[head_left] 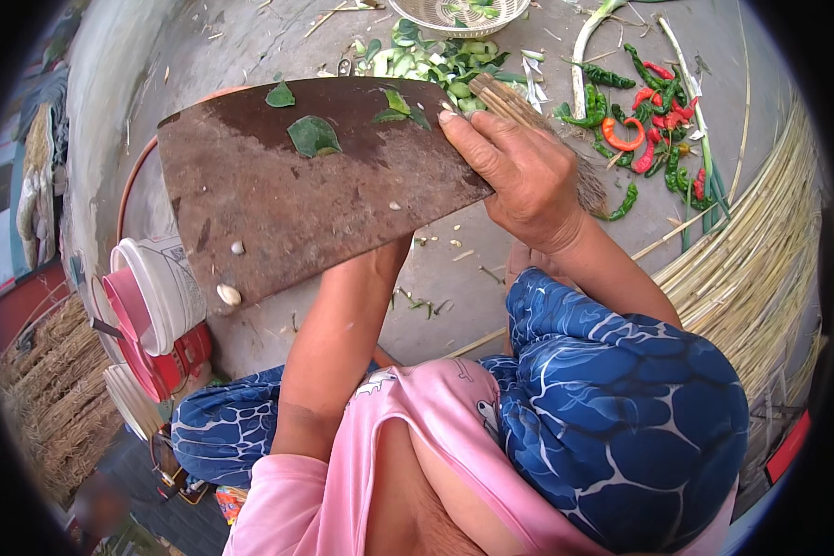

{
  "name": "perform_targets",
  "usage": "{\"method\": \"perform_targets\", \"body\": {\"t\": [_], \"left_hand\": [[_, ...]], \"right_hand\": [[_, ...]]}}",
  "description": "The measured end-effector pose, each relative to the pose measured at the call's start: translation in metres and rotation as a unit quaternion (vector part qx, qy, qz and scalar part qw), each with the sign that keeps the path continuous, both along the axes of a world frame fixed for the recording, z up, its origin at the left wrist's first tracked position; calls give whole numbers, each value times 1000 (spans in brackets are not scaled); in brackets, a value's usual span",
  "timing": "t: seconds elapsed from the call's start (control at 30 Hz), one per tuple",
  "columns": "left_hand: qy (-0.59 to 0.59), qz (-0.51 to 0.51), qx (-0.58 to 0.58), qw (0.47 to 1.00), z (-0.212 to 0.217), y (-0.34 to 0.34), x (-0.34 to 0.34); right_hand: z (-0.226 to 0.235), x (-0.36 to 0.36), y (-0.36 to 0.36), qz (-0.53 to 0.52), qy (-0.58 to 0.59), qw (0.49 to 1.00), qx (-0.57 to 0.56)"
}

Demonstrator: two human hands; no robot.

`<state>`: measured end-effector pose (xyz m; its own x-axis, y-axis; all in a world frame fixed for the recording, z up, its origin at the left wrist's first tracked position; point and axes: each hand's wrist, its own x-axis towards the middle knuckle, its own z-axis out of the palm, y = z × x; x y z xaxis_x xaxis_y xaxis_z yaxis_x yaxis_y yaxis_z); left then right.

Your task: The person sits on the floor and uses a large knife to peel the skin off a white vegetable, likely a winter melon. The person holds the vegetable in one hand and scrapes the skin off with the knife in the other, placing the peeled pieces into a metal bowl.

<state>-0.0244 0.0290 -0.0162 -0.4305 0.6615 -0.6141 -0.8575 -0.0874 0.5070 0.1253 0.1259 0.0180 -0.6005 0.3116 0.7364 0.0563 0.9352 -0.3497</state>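
Observation:
A broad dark-brown board (315, 204), its surface worn and stained, is raised in front of me at a slant. Green leaf pieces (313, 136) stick to its upper part, and a small whitish clove-like piece (229, 295) lies near its lower left corner. My right hand (533, 171) is closed at the board's right edge, fingertips against it. Behind that hand shows a straw brush (505, 97); whether the hand touches it, I cannot tell. My left forearm (352, 315) reaches up behind the board, which hides the left hand.
Chopped green vegetables (435, 65) lie on the concrete floor beyond the board, near a pale woven basket (459, 14). Red and green chillies (653, 116) and long leeks (695, 102) are spread at the far right. Long dry stalks (751, 269) line the right side. Buckets (162, 292) stand left.

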Motion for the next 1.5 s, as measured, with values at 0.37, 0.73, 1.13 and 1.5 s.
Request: {"method": "perform_targets", "body": {"t": [0.37, 0.73, 1.13, 1.5], "left_hand": [[18, 92, 18, 995, 23, 17, -16], [-58, 115, 44, 991, 22, 19, -19], [-52, 108, 97, 988, 21, 3, -17], [-50, 62, 168, 983, 16, -12, -9]], "right_hand": [[3, 13, -25, 27, -74, 996, 49], [5, 9, -26, 11, -71, 995, 71], [11, -6, -19, 8, -121, 992, 14], [27, 5, -21, 48, -103, 993, -28]]}}
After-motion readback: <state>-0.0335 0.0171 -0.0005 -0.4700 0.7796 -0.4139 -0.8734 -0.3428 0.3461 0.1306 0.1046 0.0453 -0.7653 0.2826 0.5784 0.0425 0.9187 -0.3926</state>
